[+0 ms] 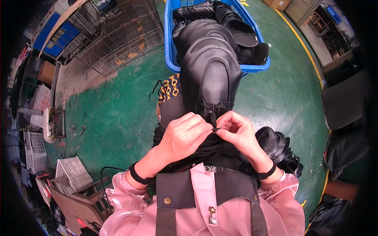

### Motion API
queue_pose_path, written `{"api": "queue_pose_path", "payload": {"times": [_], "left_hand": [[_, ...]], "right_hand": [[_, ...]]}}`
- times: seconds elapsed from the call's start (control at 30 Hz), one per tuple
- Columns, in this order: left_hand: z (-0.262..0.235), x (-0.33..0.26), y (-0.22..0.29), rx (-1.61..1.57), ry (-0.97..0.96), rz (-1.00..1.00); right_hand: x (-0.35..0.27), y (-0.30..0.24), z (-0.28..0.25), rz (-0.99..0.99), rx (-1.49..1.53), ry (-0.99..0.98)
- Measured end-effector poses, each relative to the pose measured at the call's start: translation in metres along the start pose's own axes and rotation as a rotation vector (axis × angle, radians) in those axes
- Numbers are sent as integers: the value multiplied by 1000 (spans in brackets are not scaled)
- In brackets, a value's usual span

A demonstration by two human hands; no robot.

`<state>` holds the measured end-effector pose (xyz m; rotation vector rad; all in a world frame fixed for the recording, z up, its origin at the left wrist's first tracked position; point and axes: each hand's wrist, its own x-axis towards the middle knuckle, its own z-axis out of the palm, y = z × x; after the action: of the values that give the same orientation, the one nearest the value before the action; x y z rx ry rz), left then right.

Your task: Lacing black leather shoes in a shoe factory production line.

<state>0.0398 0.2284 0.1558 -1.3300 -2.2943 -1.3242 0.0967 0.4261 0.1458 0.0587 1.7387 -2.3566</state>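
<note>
A stack of black leather shoe uppers (216, 80) stretches from my lap toward the far side, with the rounded toe of the top one facing away. Black shoelace (213, 116) is gathered at the near end of this upper. My left hand (187, 134) pinches the lace between its fingertips, its back turned up. Close against it, my right hand (239, 133) grips the same dark lace between thumb and forefinger. The fingertips of both hands nearly meet at a small dark knot or loop, whose details are too small to make out.
Beyond the stack stands a blue plastic crate (169, 53) full of black uppers. More black uppers (273, 143) lie to my right. A wire cage (122, 39) stands at the far left, and white plastic baskets (75, 175) are at the left. The floor (114, 106) is green.
</note>
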Motion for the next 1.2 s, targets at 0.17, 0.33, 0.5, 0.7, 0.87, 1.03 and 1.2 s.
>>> {"api": "queue_pose_path", "payload": {"times": [0.17,0.33,0.5,0.7,0.87,1.03,1.2], "left_hand": [[0,0,-2,2,31,-13],[0,-1,-4,-7,27,-8],[2,-2,-5,-17,39,-4],[0,0,-4,-24,24,-3],[-6,0,-7,4,106,-63],[-12,-1,-9,32,152,-108],[-14,-7,-10,44,208,-150]], "right_hand": [[1,-6,5,85,-37,52],[2,-3,2,41,-163,-23],[4,-1,0,36,-222,-78],[3,7,3,5,-15,5],[6,7,-1,21,38,10],[4,6,-3,51,-18,25],[4,11,-6,24,-44,38]]}}
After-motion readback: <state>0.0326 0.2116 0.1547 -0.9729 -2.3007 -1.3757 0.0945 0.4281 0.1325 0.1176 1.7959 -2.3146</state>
